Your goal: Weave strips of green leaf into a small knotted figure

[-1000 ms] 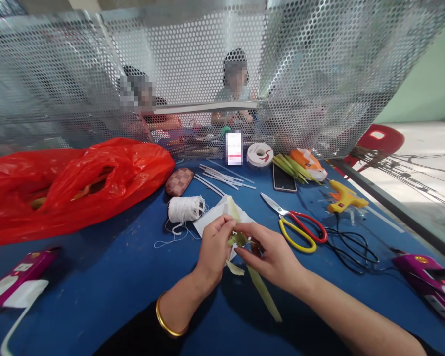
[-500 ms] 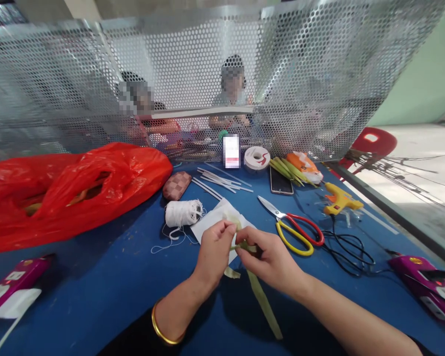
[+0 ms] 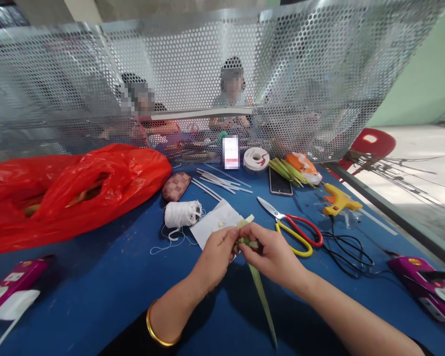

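Note:
My left hand (image 3: 215,254) and my right hand (image 3: 270,254) meet over the blue table (image 3: 96,277), both pinched on a pale green leaf strip (image 3: 261,296). The strip is folded into a small knot between my fingertips, and its long tail hangs down toward me. A short end sticks up above my fingers. Under my hands lies a white sheet of paper (image 3: 215,222). A gold bangle (image 3: 154,333) circles my left wrist.
A spool of white thread (image 3: 180,213), red-and-yellow scissors (image 3: 294,230), a yellow glue gun (image 3: 339,200) with black cord, white sticks (image 3: 218,180), a phone (image 3: 280,183), tape roll (image 3: 256,158) and green strips (image 3: 285,170) lie beyond. A red plastic bag (image 3: 70,190) fills the left. People sit behind the perforated metal screen (image 3: 319,74).
My hands have drawn closer and tightened the fold. The loose short piece that hung below my left hand is gone from sight, and the long tail has swung straighter toward me.

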Available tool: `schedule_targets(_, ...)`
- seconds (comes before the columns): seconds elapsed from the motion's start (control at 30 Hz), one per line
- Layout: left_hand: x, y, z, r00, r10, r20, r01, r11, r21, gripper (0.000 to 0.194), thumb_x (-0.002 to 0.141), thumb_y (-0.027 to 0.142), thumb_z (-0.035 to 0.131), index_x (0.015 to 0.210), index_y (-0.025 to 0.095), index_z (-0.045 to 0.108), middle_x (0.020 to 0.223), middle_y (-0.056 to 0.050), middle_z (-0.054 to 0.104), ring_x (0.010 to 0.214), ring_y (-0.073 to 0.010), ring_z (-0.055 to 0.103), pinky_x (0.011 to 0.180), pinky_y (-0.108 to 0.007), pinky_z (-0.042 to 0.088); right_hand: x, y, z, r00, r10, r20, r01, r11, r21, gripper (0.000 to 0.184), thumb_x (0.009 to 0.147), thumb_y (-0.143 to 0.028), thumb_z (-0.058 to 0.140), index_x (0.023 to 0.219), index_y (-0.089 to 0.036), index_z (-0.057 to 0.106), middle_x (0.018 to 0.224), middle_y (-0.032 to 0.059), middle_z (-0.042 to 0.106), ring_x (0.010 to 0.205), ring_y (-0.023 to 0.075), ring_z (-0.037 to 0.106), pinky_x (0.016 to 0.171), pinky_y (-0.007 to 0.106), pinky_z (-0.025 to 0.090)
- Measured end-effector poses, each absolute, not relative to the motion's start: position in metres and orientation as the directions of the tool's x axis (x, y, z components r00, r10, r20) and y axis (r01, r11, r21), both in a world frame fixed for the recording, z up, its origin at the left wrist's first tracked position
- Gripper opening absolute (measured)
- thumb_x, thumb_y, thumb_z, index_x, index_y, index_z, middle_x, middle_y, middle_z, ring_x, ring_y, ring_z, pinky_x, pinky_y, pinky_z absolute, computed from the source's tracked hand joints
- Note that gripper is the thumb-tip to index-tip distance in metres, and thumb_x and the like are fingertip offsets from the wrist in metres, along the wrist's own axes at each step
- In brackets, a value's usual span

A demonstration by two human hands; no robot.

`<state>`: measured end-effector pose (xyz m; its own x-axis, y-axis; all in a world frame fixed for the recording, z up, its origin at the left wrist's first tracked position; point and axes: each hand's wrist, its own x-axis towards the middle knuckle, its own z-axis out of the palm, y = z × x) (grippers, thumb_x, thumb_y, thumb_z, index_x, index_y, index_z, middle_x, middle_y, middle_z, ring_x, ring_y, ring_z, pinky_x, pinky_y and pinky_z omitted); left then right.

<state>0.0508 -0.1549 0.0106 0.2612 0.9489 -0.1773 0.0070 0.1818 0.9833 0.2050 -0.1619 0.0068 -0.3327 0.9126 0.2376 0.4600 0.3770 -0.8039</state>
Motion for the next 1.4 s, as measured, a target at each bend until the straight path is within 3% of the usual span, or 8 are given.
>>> schedule_targets(0.2,0.053,-0.155,0.013,0.278,0.896,-0.347,-0.116,0.39,0.914,0.041,0.069,0.053,0.07,0.063,0.017,0.052,0.05,0.009,0.028,0.044,-0.0046,0.014,0.046,-0.025,0.006,0.203,-0.163,0.006,-0.274,0.934,0.231,0.453,0.337,-0.825,0.008,0.081,-0.021,0.057,0.087,-0.021,0.051,0.058,-0.0079,0.04,0.051,0.01,0.043,0.05,0.022,0.031)
schedule_targets(0.3,0.053,-0.154,0.01,0.205,0.911,-0.357,-0.145,0.389,0.91,0.04,0.066,0.05,0.073,0.06,0.017,0.05,0.048,0.01,0.026,0.044,-0.0046,0.013,0.046,-0.026,0.005,0.204,-0.163,0.007,-0.292,0.936,0.195,0.381,0.3,-0.875,0.014,0.084,-0.025,0.059,0.092,-0.022,0.047,0.063,-0.0072,0.044,0.055,0.0106,0.044,0.052,0.022,0.033)
schedule_targets(0.43,0.053,-0.153,0.01,0.158,0.917,-0.365,-0.157,0.389,0.908,0.038,0.063,0.048,0.076,0.061,0.017,0.053,0.045,0.01,0.027,0.043,-0.0047,0.013,0.046,-0.027,0.003,0.207,-0.161,0.007,-0.362,0.913,0.188,0.227,0.282,-0.932,0.009,0.092,-0.029,0.051,0.095,-0.021,0.047,0.066,-0.0054,0.046,0.059,0.0113,0.043,0.056,0.023,0.036)
schedule_targets(0.73,0.05,-0.151,0.016,0.195,0.898,-0.394,-0.163,0.426,0.89,0.035,0.061,0.046,0.077,0.069,0.013,0.068,0.044,0.011,0.022,0.043,-0.0043,0.009,0.046,-0.028,0.001,0.212,-0.156,0.008,-0.2,0.97,0.134,0.106,0.158,-0.982,0.018,0.09,-0.04,0.051,0.089,-0.021,0.049,0.061,-0.0069,0.038,0.053,0.0105,0.034,0.05,0.024,0.027)
schedule_targets(0.9,0.051,-0.15,0.015,0.157,0.928,-0.339,-0.2,0.366,0.909,0.036,0.062,0.046,0.078,0.064,0.015,0.062,0.044,0.01,0.027,0.042,-0.0032,0.014,0.045,-0.025,0.003,0.211,-0.155,0.008,-0.272,0.961,0.051,0.125,0.088,-0.988,0.022,0.086,-0.042,0.057,0.089,-0.021,0.05,0.061,-0.0076,0.04,0.054,0.01,0.036,0.05,0.023,0.029)
schedule_targets(1.07,0.051,-0.147,0.008,0.132,0.928,-0.347,-0.259,0.37,0.892,0.033,0.068,0.045,0.074,0.079,0.014,0.066,0.045,0.01,0.031,0.04,-0.0023,0.016,0.043,-0.021,0.005,0.209,-0.154,0.004,-0.305,0.952,-0.013,0.2,0.051,-0.978,0.021,0.076,-0.03,0.068,0.079,-0.02,0.05,0.069,-0.0055,0.052,0.06,0.0093,0.045,0.055,0.023,0.034)
schedule_targets(1.3,0.05,-0.148,0.007,0.221,0.933,-0.282,-0.181,0.324,0.929,0.042,0.075,0.056,0.066,0.084,0.015,0.066,0.062,0.002,0.054,0.046,-0.0048,0.04,0.043,-0.019,0.021,0.204,-0.155,0.003,-0.276,0.937,-0.212,0.02,-0.215,-0.976,0.028,0.068,-0.03,0.069,0.082,-0.021,0.047,0.058,-0.0089,0.05,0.048,0.0077,0.043,0.046,0.021,0.03)
schedule_targets(1.4,0.051,-0.15,0.011,0.236,0.942,-0.239,-0.126,0.273,0.954,0.036,0.063,0.039,0.081,0.087,0.016,0.068,0.072,0.001,0.063,0.054,-0.0071,0.05,0.051,-0.019,0.034,0.204,-0.156,0.0,-0.281,0.936,-0.212,-0.054,-0.236,-0.97,0.035,0.066,-0.03,0.072,0.086,-0.022,0.044,0.057,-0.0095,0.049,0.048,0.0076,0.043,0.047,0.021,0.03)
